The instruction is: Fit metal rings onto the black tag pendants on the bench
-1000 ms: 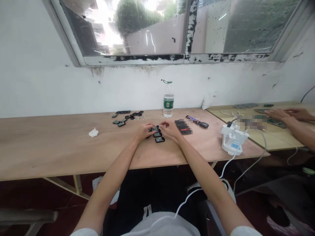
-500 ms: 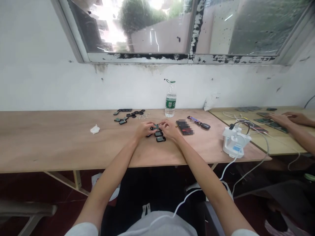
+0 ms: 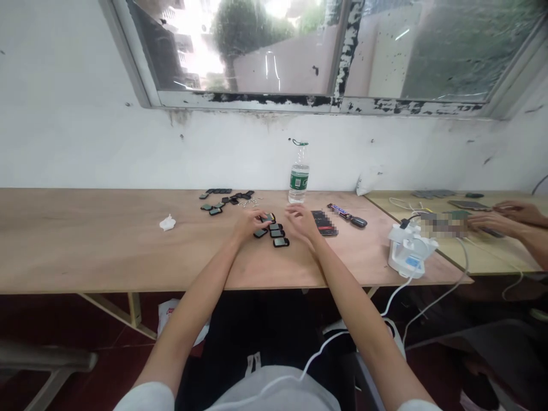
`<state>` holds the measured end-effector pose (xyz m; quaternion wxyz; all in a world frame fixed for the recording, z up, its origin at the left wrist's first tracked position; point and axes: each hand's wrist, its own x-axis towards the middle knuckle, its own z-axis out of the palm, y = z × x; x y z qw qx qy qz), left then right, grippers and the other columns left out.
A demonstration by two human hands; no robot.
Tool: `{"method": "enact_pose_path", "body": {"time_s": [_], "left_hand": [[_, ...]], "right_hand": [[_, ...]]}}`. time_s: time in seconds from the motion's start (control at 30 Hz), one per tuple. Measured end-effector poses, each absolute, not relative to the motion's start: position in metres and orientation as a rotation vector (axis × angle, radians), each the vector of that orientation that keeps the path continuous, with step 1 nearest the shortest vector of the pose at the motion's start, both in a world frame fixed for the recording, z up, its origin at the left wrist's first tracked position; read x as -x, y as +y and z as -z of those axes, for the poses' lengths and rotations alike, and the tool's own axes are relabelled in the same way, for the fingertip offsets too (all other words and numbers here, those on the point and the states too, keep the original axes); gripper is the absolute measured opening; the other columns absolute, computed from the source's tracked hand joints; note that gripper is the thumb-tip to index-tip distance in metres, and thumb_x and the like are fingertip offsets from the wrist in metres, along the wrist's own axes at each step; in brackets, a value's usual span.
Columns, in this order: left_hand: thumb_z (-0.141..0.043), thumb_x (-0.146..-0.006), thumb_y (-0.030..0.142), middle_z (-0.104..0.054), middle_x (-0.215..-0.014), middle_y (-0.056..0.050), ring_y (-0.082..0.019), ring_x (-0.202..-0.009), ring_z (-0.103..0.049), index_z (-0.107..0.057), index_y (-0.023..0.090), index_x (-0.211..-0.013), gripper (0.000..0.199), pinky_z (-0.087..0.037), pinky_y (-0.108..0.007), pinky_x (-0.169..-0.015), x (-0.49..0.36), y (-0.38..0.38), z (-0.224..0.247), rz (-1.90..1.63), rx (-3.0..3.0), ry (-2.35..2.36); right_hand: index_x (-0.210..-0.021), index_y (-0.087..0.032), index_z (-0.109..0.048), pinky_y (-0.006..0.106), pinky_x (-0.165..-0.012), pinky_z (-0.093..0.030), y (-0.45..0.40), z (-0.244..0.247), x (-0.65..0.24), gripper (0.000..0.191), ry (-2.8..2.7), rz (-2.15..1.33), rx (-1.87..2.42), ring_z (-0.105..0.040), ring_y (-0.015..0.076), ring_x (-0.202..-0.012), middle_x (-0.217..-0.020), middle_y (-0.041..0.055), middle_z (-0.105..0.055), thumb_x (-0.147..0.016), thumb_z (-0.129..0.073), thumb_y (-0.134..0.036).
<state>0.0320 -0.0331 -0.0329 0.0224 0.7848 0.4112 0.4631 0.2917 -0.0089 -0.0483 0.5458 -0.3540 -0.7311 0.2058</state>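
Right grip (image 3: 303, 221) has eased off black-edged casing (image 3: 268, 217), hold unclear; my left grip (image 3: 248, 224) pinches it, inward of counter (image 3: 107, 245) front edge

Pretty bright up top, with daylight blowing out the left part of the metal-framed glass window (image 3: 240, 100) and thin white glare streaks on the panes. It's dark under the pale brown wooden table (image 3: 107, 240). Wide-lens stretch near the edges, fine details kinda soft.

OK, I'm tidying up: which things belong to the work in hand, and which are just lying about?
Work: near dark casings, one in left hand; likely far dark casings, small pale bits.
Lying about: bottle, phone, wrapped bar, white scrap.
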Motion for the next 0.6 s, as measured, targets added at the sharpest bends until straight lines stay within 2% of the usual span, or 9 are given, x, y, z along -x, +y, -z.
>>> {"method": "enact_pose_path", "body": {"time_s": [0.1, 0.2, 0.37, 0.47, 0.6], "left_hand": [[-0.086, -0.084, 0.044, -0.080, -0.080, -0.005, -0.020, -0.068, -0.070, -0.079, 0.021, -0.081, 0.024, -0.055, -0.031, -0.065, -0.019, -0.030, 0.031, -1.549, -2.135, 1.498], [-0.087, -0.081, 0.043, -0.078, -0.076, -0.006, -0.021, -0.068, -0.068, -0.079, 0.021, -0.077, 0.024, -0.051, -0.031, -0.062, -0.004, -0.026, 0.032, -1.523, -1.943, 1.688], [-0.091, -0.075, 0.042, -0.078, -0.073, -0.007, -0.024, -0.070, -0.071, -0.080, 0.021, -0.073, 0.024, -0.051, -0.032, -0.063, 0.007, -0.022, 0.039, -1.188, -1.887, 1.897], [-0.092, -0.074, 0.044, -0.080, -0.075, -0.007, -0.025, -0.072, -0.073, -0.082, 0.021, -0.075, 0.025, -0.054, -0.032, -0.065, 0.010, -0.020, 0.044, -1.193, -1.943, 1.876], [-0.092, -0.073, 0.041, -0.079, -0.071, -0.008, -0.025, -0.067, -0.072, -0.080, 0.022, -0.071, 0.023, -0.053, -0.033, -0.059, 0.017, -0.015, 0.051, -1.166, -2.070, 1.796]], "right_hand": [[-0.095, -0.019, -0.081, 0.036, -0.087, -0.060, -0.001, 0.044, -0.311, 0.022, -1.559, -0.351, 1.136, -0.071, 0.0219, -0.084, -0.100, 0.0097, -0.079, -0.093, -0.062, -0.028], [-0.098, -0.017, -0.082, 0.034, -0.086, -0.058, 0.003, 0.045, -0.326, 0.024, -1.536, -0.300, 1.338, -0.070, 0.0230, -0.083, -0.088, 0.0080, -0.078, -0.091, -0.060, -0.022], [-0.093, -0.018, -0.084, 0.029, -0.086, -0.055, 0.000, 0.050, -0.329, 0.019, -1.830, -0.318, 1.485, -0.074, 0.0237, -0.093, -0.099, 0.0097, -0.084, -0.084, -0.068, -0.014], [-0.095, -0.019, -0.086, 0.029, -0.086, -0.055, -0.001, 0.052, -0.326, 0.021, -1.909, -0.306, 1.491, -0.075, 0.0249, -0.095, -0.103, 0.0105, -0.085, -0.085, -0.069, -0.012], [-0.097, -0.018, -0.088, 0.032, -0.084, -0.056, -0.001, 0.053, -0.326, 0.023, -1.953, -0.317, 1.475, -0.076, 0.0274, -0.093, -0.102, 0.0125, -0.085, -0.084, -0.070, -0.011]]}}
